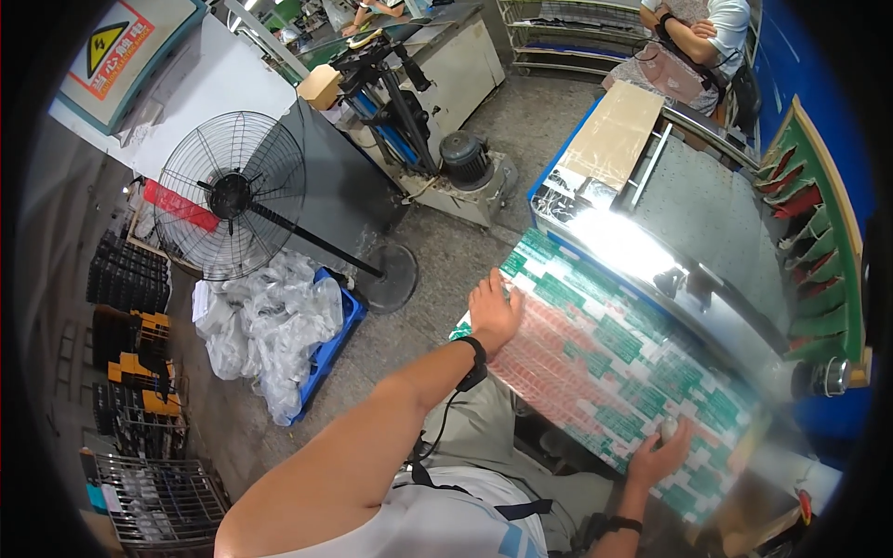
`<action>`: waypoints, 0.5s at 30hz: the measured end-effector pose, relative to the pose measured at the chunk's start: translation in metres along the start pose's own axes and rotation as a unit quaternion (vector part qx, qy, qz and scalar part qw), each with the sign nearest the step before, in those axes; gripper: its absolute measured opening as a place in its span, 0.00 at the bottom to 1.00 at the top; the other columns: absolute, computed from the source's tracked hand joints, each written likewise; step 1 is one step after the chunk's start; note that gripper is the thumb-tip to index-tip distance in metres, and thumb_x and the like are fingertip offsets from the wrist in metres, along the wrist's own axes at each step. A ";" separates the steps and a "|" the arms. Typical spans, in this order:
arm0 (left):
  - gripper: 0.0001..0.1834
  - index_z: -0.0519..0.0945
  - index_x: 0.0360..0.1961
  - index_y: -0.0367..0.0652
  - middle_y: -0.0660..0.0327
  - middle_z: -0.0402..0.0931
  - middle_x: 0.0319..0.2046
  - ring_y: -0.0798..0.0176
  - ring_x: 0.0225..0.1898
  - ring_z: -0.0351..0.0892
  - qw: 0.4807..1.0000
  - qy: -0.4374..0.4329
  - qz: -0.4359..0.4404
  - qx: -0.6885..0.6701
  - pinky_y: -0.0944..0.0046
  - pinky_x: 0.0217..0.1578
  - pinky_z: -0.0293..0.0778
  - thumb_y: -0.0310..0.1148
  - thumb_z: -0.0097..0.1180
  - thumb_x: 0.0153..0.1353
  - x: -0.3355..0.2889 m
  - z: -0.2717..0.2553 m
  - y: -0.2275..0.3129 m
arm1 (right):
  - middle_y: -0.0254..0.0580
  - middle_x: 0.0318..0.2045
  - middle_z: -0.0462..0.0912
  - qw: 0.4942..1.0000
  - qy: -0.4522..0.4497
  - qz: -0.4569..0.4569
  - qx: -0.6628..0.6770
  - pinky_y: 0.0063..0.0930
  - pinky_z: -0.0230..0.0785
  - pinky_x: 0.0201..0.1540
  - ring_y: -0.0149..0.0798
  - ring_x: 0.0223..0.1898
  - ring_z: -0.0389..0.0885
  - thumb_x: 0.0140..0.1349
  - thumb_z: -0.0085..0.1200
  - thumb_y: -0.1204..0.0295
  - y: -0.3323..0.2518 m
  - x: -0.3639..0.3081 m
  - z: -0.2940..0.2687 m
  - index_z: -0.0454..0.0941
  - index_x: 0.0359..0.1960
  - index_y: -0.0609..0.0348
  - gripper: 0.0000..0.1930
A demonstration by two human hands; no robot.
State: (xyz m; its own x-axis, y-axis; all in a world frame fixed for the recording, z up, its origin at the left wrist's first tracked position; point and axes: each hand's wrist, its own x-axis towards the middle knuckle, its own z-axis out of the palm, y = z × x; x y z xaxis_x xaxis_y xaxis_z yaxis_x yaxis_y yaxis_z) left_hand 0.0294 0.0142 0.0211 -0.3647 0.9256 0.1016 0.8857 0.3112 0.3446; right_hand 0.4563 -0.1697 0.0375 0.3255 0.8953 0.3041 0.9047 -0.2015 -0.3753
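Resting flat at the near edge of a large printed sheet (pixel 614 363), green and red blocks on white, the right hand (pixel 658 453) sits at about five o'clock, its fingers together and curled lightly onto the sheet's edge. At the centre, the left hand (pixel 493 312) presses on the sheet's left corner with fingers spread apart, palm down, a black wristband (pixel 474 361) on its wrist. The sheet lies on a blue-edged metal work table (pixel 707 223) running toward two o'clock, where glare whitens the surface. At nine o'clock a blue crate (pixel 330 349) holds crumpled clear plastic bags (pixel 265 330). Just beyond, toward ten o'clock, stands a black pedestal fan (pixel 231 195). At twelve o'clock sits a machine with a motor (pixel 462 158), and at one o'clock another person (pixel 693 42) with folded arms.
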 end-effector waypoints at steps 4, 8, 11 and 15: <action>0.41 0.61 0.79 0.34 0.40 0.74 0.60 0.37 0.62 0.73 1.000 -0.012 -0.004 -0.006 0.40 0.69 0.64 0.50 0.50 0.75 0.003 0.001 -0.001 | 0.60 0.72 0.74 1.000 0.004 0.005 0.009 0.57 0.57 0.77 0.63 0.75 0.69 0.64 0.56 0.77 -0.004 0.001 0.000 0.72 0.73 0.62 0.32; 0.40 0.61 0.79 0.34 0.40 0.74 0.60 0.37 0.62 0.73 1.000 -0.014 -0.004 -0.009 0.41 0.69 0.63 0.50 0.51 0.75 0.003 -0.001 0.000 | 0.57 0.75 0.71 1.000 -0.004 -0.001 0.000 0.58 0.58 0.77 0.61 0.76 0.67 0.68 0.54 0.76 -0.001 0.000 0.001 0.69 0.75 0.58 0.31; 0.40 0.60 0.80 0.34 0.39 0.74 0.61 0.37 0.63 0.73 1.000 -0.026 -0.011 -0.011 0.41 0.70 0.62 0.50 0.50 0.76 -0.001 -0.002 0.001 | 0.60 0.73 0.74 1.000 0.008 0.005 0.007 0.56 0.56 0.78 0.63 0.75 0.69 0.64 0.56 0.77 -0.001 0.000 0.000 0.71 0.73 0.61 0.32; 0.41 0.60 0.80 0.33 0.39 0.73 0.62 0.36 0.64 0.72 1.000 -0.017 -0.007 -0.008 0.40 0.71 0.61 0.50 0.50 0.76 0.000 -0.001 0.001 | 0.59 0.73 0.74 1.000 0.009 -0.002 0.009 0.56 0.56 0.78 0.62 0.76 0.68 0.65 0.56 0.77 -0.001 0.000 -0.001 0.71 0.74 0.61 0.32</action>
State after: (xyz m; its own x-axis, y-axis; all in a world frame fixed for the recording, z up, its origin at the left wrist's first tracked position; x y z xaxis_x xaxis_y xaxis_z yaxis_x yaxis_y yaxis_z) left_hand 0.0301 0.0147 0.0224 -0.3673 0.9278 0.0646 0.8755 0.3215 0.3608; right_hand 0.4560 -0.1696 0.0392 0.3262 0.8889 0.3217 0.9015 -0.1901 -0.3889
